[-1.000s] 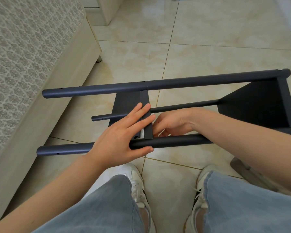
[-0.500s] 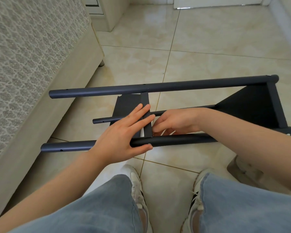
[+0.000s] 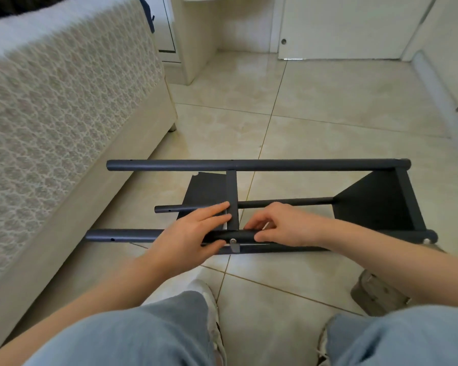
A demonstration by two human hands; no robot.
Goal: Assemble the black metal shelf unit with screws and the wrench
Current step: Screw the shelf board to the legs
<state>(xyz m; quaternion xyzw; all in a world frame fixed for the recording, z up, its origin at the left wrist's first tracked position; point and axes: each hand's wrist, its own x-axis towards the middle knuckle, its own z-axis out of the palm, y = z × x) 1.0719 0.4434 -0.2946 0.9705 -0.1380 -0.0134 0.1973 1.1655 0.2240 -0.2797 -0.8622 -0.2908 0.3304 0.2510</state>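
Head view: we look down on a glossy beige tiled floor [image 3: 328, 133] with thin grout lines. Along our left runs a bed [image 3: 50, 114] with a cream base and a lace-patterned cover. At the far wall stand a white door [image 3: 341, 27] and a pale cabinet [image 3: 193, 35]. The black metal shelf unit [image 3: 409, 196] lies on its side on the tiles, just ahead of our knees in light blue jeans [image 3: 132, 336]. Its matte round poles run left to right: a far pole [image 3: 169, 165], a thinner middle pole [image 3: 283, 202], and a near pole [image 3: 122, 235] with small holes towards its left end. A triangular panel [image 3: 376, 204] joins the poles at the right end, and a second dark panel [image 3: 204, 191] sits between them near the middle. Our left hand [image 3: 193, 233] lies flat, its straight fingers pressing on that second panel and its thumb along the near pole. Our right hand [image 3: 283, 225] grasps the near pole just beside it, fingers curled behind and thumb in front. Between the two thumbs a small silvery screw [image 3: 232, 241] shows on the near pole.
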